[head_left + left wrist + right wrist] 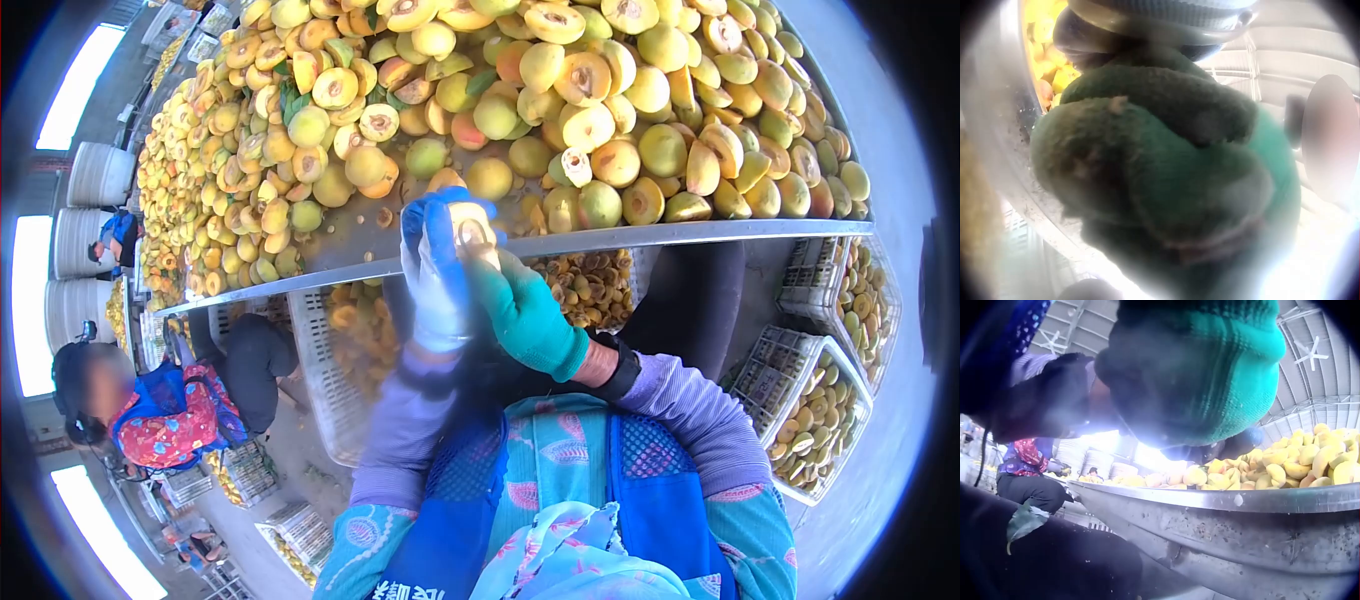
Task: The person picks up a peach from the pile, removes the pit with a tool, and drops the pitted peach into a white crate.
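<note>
In the head view my left hand [435,270], in a white and blue glove, grips a yellow peach half [468,222] with its cut face and brown centre showing. My right hand [530,315], in a green glove, meets the lower end of that half with its thumb side. The left wrist view has the green fingers [1197,181] tightly curled, stained and close to the lens; the inside of that fist is hidden. Both hands are at the front edge of a metal table [600,238] heaped with whole and halved yellow peaches [660,150].
Below the table edge a white crate [335,380] and more cut fruit [590,285] lie between my knees. Two crates of halves [800,400] [850,300] stand at right. Another person [175,420] sits at left, near stacked white tubs [85,240].
</note>
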A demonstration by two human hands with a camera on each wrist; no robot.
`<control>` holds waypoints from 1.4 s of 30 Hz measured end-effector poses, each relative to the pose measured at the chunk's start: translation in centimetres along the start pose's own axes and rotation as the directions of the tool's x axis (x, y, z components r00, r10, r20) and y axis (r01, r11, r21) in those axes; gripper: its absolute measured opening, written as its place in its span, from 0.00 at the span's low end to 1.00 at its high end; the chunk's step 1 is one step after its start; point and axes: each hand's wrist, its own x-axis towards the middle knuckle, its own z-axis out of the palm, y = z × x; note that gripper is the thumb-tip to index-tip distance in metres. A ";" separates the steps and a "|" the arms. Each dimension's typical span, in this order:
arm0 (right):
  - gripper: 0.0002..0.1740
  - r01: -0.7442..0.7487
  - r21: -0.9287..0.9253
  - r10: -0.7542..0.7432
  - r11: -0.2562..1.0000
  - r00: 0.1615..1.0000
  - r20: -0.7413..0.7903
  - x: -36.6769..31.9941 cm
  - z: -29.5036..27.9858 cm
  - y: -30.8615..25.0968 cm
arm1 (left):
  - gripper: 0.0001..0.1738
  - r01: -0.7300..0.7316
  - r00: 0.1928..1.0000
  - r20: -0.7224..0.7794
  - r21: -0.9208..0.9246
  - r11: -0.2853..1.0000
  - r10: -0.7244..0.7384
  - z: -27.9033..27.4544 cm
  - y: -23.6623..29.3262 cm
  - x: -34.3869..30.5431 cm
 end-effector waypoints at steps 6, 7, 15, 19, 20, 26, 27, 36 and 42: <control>0.19 0.011 -0.133 -0.010 0.991 1.000 0.013 0.1 -0.7 -0.3 | 0.17 0.233 0.971 0.052 -0.402 0.886 -0.232 0.5 0.2 0.7; 0.19 -0.005 -0.149 0.010 0.989 0.999 0.034 0.3 -1.1 -0.4 | 0.17 0.333 0.942 0.132 -0.501 0.799 -0.310 0.3 0.1 0.9; 0.19 0.032 -0.196 -0.022 0.980 0.998 0.054 0.5 -1.6 0.4 | 0.15 0.255 0.966 0.145 -0.377 0.891 -0.215 0.3 -0.5 1.1; 0.19 -0.025 -0.089 0.022 0.996 0.999 -0.029 0.1 -0.6 -0.1 | 0.14 0.178 0.973 0.201 -0.345 0.922 -0.113 0.6 -0.7 1.9; 0.20 -0.007 -0.078 -0.001 0.997 0.995 -0.099 0.0 0.0 0.8 | 0.14 0.194 0.973 0.180 -0.274 0.942 -0.148 1.0 -0.4 1.8; 0.26 -0.518 0.325 0.437 0.791 0.851 0.291 0.8 -2.5 -2.4 | 0.27 0.540 0.842 0.420 -0.642 0.544 -0.340 -0.8 0.7 1.5; 0.27 -0.532 0.383 0.419 0.755 0.841 0.342 0.8 -2.6 -2.6 | 0.29 0.542 0.840 0.407 -0.660 0.520 -0.359 -0.9 0.9 1.5; 0.19 0.124 -0.483 -0.087 0.867 0.991 0.100 0.1 -3.1 -2.4 | 0.33 0.624 0.725 0.439 -0.745 0.236 -0.530 -1.1 1.1 0.9; 0.19 0.165 -0.503 -0.128 0.848 0.986 0.108 -1.2 -2.1 -2.6 | 0.33 0.579 0.797 0.414 -0.731 0.361 -0.440 -1.8 1.8 -0.2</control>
